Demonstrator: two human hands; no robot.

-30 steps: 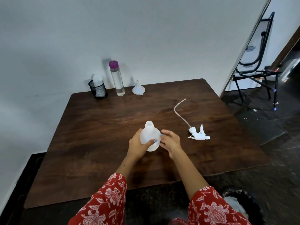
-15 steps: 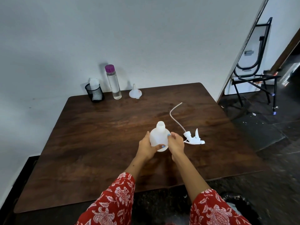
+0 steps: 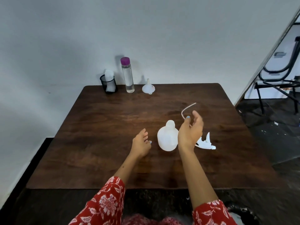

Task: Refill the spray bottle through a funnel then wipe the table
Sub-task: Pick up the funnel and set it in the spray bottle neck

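Note:
A white spray bottle body stands upright and uncapped near the middle of the dark wooden table. Its white trigger head with a thin curved tube lies on the table to the right. My left hand rests open just left of the bottle, apart from it. My right hand is raised beside the bottle's right side, fingers spread, holding nothing and partly hiding the trigger head. At the far edge stand a white funnel upside down and a clear bottle with a purple cap.
A black mesh cup holding a white cloth stands at the far left of the table against the wall. A folding chair is off to the right on the dark floor. A dark bin shows at the bottom right.
Both hands have let go of the spray bottle body. The left hand has drawn away to the left and the right hand has lifted up and to the right. The camera view has shifted.

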